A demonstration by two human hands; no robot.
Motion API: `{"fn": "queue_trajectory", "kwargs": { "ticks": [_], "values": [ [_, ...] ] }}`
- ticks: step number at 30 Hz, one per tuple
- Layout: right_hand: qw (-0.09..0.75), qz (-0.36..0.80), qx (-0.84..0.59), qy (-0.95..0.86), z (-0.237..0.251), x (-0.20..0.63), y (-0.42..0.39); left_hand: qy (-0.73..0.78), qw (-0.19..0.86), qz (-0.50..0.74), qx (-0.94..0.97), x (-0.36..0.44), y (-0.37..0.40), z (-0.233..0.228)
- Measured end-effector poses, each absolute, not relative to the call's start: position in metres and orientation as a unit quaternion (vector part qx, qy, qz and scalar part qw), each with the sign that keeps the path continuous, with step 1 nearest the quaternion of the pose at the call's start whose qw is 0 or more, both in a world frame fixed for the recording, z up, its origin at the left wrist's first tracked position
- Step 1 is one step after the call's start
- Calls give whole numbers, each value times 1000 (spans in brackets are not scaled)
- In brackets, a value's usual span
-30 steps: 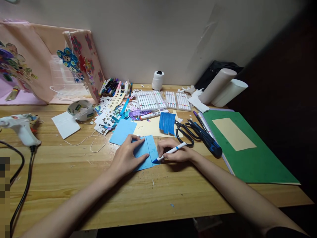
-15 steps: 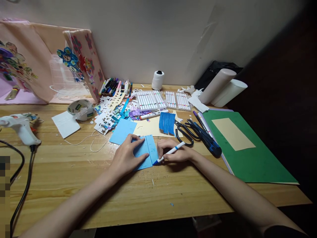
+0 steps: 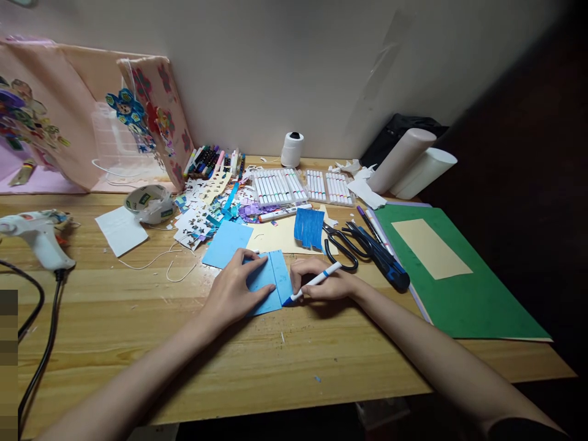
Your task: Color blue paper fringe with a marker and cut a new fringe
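Note:
My left hand (image 3: 233, 286) is open, its thumb and fingers spread and pressing down on a light blue piece of paper (image 3: 260, 280). Along its right side a narrow blue strip (image 3: 282, 278) lies, set off by a straight line; whether it is a fold or a separate piece I cannot tell. My right hand (image 3: 324, 280) is closed round a white marker (image 3: 318, 281) with a blue band. The marker slants, its blue tip touching or very near the strip's lower right corner. Another light blue sheet (image 3: 226, 242) lies just beyond my left hand.
Black-handled scissors (image 3: 346, 248) and a utility knife (image 3: 386, 263) lie right of my right hand. Farther right is a green sheet (image 3: 459, 306). Paper scraps (image 3: 202, 211), marker boxes (image 3: 275, 187) and a thread spool (image 3: 293, 149) stand behind. A glue gun (image 3: 39, 236) is at left.
Almost nothing differs. The whole view has shifted very slightly; both hands, the blue paper and the marker keep the same positions relative to each other.

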State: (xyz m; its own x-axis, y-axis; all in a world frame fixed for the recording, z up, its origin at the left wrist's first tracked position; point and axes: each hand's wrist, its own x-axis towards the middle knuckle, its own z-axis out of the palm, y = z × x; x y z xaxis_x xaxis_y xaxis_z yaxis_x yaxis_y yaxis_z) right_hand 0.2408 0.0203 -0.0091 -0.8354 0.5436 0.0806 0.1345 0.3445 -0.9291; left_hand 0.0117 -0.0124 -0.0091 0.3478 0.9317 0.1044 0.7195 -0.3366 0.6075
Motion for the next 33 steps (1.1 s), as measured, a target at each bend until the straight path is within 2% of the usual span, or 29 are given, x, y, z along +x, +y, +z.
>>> {"fn": "queue_trajectory", "kwargs": {
  "ticks": [15, 19, 23, 28, 33],
  "values": [
    [234, 475, -254, -809, -9, 241, 21, 534, 249, 209, 781, 12, -13, -6],
    [309, 448, -298, -784, -13, 241, 19, 515, 284, 234, 774, 8, -8, -5],
    [365, 348, -346, -791, -11, 239, 16, 497, 364, 281, 736, -3, 1, 5],
    [314, 238, -307, -866, -15, 240, 19, 510, 416, 357, 663, -21, 11, 20],
    [278, 141, -282, -908, -20, 241, 19, 510, 422, 397, 635, -29, 16, 27]
  ]
}}
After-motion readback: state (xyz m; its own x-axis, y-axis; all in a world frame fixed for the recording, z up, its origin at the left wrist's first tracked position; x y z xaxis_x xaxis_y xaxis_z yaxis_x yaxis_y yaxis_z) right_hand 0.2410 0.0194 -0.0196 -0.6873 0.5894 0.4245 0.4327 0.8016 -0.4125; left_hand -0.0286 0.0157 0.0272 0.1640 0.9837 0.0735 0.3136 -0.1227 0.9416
